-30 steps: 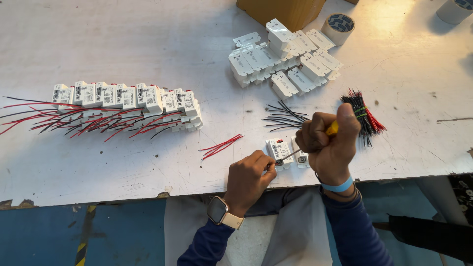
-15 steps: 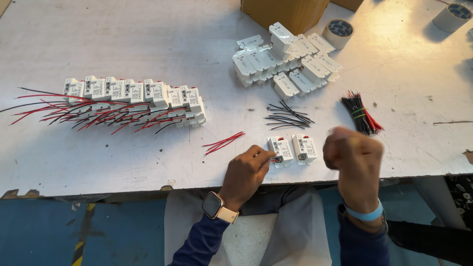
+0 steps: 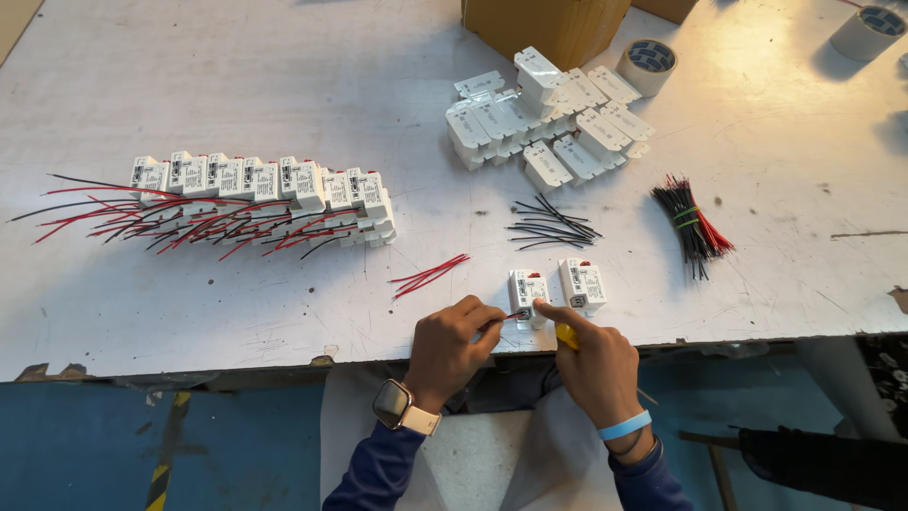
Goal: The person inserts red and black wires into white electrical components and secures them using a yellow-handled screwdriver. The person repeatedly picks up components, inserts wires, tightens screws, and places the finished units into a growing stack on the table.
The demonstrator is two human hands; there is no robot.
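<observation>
My left hand pinches a short red wire and holds its tip at the near end of a small white module by the table's front edge. My right hand grips a yellow-handled screwdriver in its fist, with the index finger stretched out onto that same module. A second white module lies just to the right of it. A few loose red wires lie to the left, and a small fan of black wires lies behind the two modules.
A row of white modules with red and black wires attached lies at the left. A heap of bare white modules sits at the back, near a cardboard box and tape rolls. A tied bundle of wires lies right.
My right hand came down from a raised fist to the module, finger extended. My left hand stayed at the module with the wire.
</observation>
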